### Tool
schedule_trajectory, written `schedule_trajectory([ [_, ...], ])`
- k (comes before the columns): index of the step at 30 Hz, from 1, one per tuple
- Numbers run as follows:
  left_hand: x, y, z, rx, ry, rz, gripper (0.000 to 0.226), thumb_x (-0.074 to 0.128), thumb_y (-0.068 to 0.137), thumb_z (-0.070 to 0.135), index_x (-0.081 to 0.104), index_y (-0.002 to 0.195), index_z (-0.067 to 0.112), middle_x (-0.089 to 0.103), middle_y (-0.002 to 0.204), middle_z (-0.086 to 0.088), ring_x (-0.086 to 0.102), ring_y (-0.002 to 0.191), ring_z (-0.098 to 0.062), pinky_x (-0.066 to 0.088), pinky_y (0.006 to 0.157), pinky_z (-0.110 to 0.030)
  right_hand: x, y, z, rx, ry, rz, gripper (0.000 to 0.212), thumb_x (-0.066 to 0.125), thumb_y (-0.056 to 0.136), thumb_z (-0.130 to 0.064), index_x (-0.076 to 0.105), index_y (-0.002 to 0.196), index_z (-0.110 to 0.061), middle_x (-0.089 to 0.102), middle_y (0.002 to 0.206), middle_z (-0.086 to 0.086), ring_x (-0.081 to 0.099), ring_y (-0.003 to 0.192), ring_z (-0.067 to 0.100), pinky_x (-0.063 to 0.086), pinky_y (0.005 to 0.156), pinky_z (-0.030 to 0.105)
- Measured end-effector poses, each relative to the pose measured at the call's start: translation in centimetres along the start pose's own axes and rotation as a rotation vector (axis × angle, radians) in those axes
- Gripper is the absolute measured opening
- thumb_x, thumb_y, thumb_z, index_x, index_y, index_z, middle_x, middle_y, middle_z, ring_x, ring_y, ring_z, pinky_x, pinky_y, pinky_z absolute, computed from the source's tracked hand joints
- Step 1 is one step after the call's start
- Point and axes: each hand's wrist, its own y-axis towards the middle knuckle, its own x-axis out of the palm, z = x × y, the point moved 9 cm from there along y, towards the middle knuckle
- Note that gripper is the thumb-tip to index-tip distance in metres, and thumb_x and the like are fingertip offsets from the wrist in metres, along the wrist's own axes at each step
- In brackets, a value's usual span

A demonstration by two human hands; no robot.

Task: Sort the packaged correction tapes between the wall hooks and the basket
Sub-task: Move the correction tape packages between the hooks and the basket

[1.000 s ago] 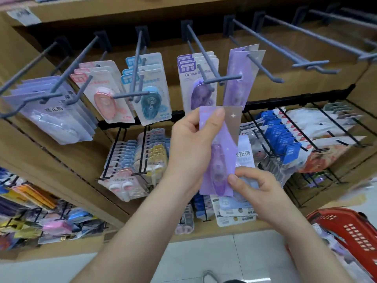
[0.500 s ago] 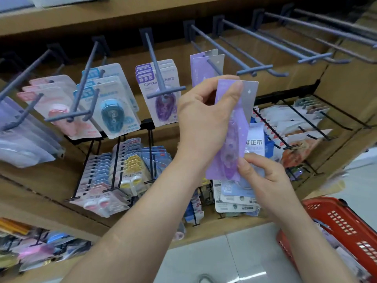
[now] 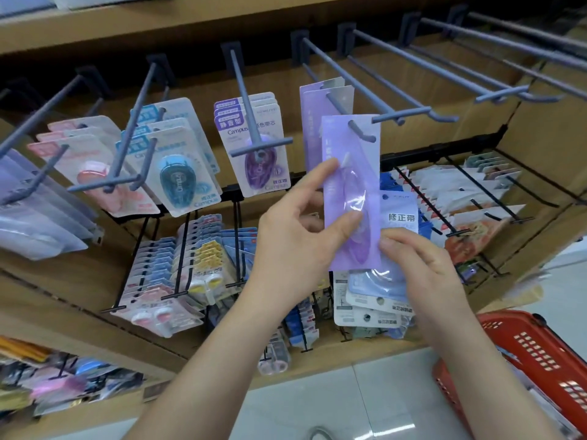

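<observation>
Purple correction tape pack (image 3: 349, 173) threaded onto the tip of a wall hook (image 3: 359, 132), with both hands occupied.

The wooden display shelf (image 3: 222, 20) carries the hook, and the red basket (image 3: 540, 354) lies far below and right of it. Below the hook, the left hand (image 3: 295, 236) pinches the pack's left edge between thumb and forefinger. Lower and right of the hook, the right hand (image 3: 422, 268) grips a light-blue correction tape pack (image 3: 401, 214) that overlaps the purple pack's lower right edge. Another purple pack (image 3: 313, 122) hangs further back on the hook.
</observation>
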Motion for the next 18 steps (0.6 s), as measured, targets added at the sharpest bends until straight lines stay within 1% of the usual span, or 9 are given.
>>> schedule_trajectory([
  [3, -0.3, 1.9, -0.6, -0.001, 0.045, 0.101, 0.055, 0.076, 0.086, 0.020, 0.056, 0.134, 0.036, 0.066, 0.081, -0.001, 0.055, 0.059, -0.011, 0.048, 0.056, -0.030, -1.2, -0.2, 0.7, 0.028, -0.087, 0.047, 0.021, 0.063, 0.093, -0.012, 0.074, 0.086, -0.029, 0.072, 0.098, -0.015, 0.065, 0.100, 0.007, 0.047, 0.084, 0.020],
  [5, -0.4, 3.4, -1.2, -0.012, 0.088, 0.152, 0.056, 0.074, 0.087, 0.021, 0.054, 0.139, 0.032, 0.062, 0.082, 0.002, 0.051, 0.059, -0.013, 0.043, 0.057, -0.022, -1.9, -0.5, 0.7, 0.027, -0.113, 0.066, 0.035, 0.061, 0.094, -0.004, 0.073, 0.098, -0.037, 0.067, 0.109, -0.030, 0.058, 0.109, -0.009, 0.043, 0.083, 0.007],
  [7, -0.4, 4.5, -1.6, -0.024, 0.181, 0.179, 0.057, 0.071, 0.090, 0.023, 0.050, 0.142, 0.034, 0.067, 0.110, 0.000, 0.061, 0.089, -0.018, 0.048, 0.074, -0.025, -2.8, -0.8, 0.5, 0.004, -0.141, 0.097, 0.049, 0.065, 0.093, -0.007, 0.062, 0.120, -0.048, 0.056, 0.124, -0.039, 0.046, 0.120, -0.018, 0.039, 0.088, 0.004],
  [9, -0.5, 5.1, -2.0, -0.041, 0.278, 0.179, 0.056, 0.067, 0.092, 0.025, 0.046, 0.143, 0.038, 0.063, 0.127, 0.000, 0.059, 0.110, -0.023, 0.049, 0.091, -0.028, -3.2, -1.0, 0.6, 0.010, -0.118, 0.098, 0.069, 0.074, 0.086, -0.018, 0.044, 0.134, -0.059, 0.047, 0.140, -0.034, 0.043, 0.134, -0.005, 0.041, 0.102, 0.022],
  [11, -0.8, 4.7, -2.1, -0.023, 0.370, 0.168, 0.054, 0.063, 0.095, 0.030, 0.043, 0.143, 0.042, 0.061, 0.129, 0.005, 0.060, 0.112, -0.023, 0.050, 0.097, -0.038, -3.1, -1.1, 0.5, 0.022, 0.019, 0.085, 0.085, 0.079, 0.080, -0.016, 0.035, 0.138, -0.061, 0.059, 0.136, -0.021, 0.059, 0.125, 0.011, 0.053, 0.094, 0.036],
  [13, -0.8, 3.2, -1.8, 0.044, 0.427, 0.164, 0.047, 0.061, 0.095, 0.031, 0.048, 0.140, 0.036, 0.058, 0.127, 0.007, 0.057, 0.113, -0.018, 0.050, 0.097, -0.042, -3.0, -1.1, 0.4, 0.037, 0.130, 0.096, 0.083, 0.074, 0.082, -0.006, 0.035, 0.135, -0.058, 0.071, 0.116, -0.017, 0.070, 0.105, 0.013, 0.059, 0.076, 0.029],
  [15, 0.1, 1.3, -2.4, 0.038, 0.405, 0.111, 0.029, 0.064, 0.092, 0.034, 0.058, 0.120, 0.036, 0.058, 0.112, 0.010, 0.056, 0.102, -0.010, 0.051, 0.091, -0.037, -2.5, -1.2, 0.4, 0.050, 0.184, 0.085, 0.083, 0.073, 0.081, -0.002, 0.038, 0.138, -0.051, 0.074, 0.112, -0.010, 0.073, 0.099, 0.015, 0.059, 0.070, 0.027],
  [16, 1.1, 0.4, -3.3, -0.028, 0.369, 0.023, 0.023, 0.065, 0.090, 0.040, 0.059, 0.111, 0.040, 0.058, 0.108, 0.013, 0.057, 0.098, -0.005, 0.051, 0.087, -0.031, -2.3, -1.2, 0.5, 0.058, 0.200, 0.067, 0.085, 0.077, 0.078, -0.003, 0.039, 0.142, -0.044, 0.074, 0.113, -0.006, 0.073, 0.099, 0.017, 0.060, 0.070, 0.028],
  [18, 3.7, -1.7, -5.3, -0.226, 0.168, -0.174, 0.025, 0.067, 0.088, 0.048, 0.062, 0.111, 0.039, 0.064, 0.109, 0.015, 0.061, 0.096, -0.002, 0.052, 0.084, -0.026, -1.3, -1.3, 0.3, 0.050, 0.197, 0.007, 0.075, 0.077, 0.076, -0.005, 0.048, 0.140, -0.029, 0.074, 0.114, 0.000, 0.073, 0.098, 0.019, 0.059, 0.072, 0.028],
])
